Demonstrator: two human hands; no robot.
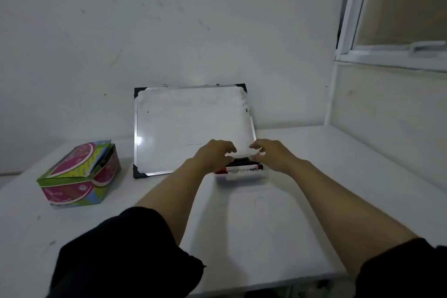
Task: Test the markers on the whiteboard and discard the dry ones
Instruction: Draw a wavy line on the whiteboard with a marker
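Reaching both hands over the tray (242, 178) of markers (243, 169) by the board (193, 128); left hand (214, 155) & right hand (272, 155) loosely curled, holding nothing afaict. I'd worry abt nudging the tray and toppling the leaning board.

dim room: scuffed white wall (169, 31) behind a white bench (266, 225), white-framed window (387, 51) upper right, patterned box (79, 176) at left.

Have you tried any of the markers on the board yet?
Not that shows: the whiteboard looks almost blank. Both hands, left and right, reach over the markers in a white tray. Testing and sorting dry ones still remain.
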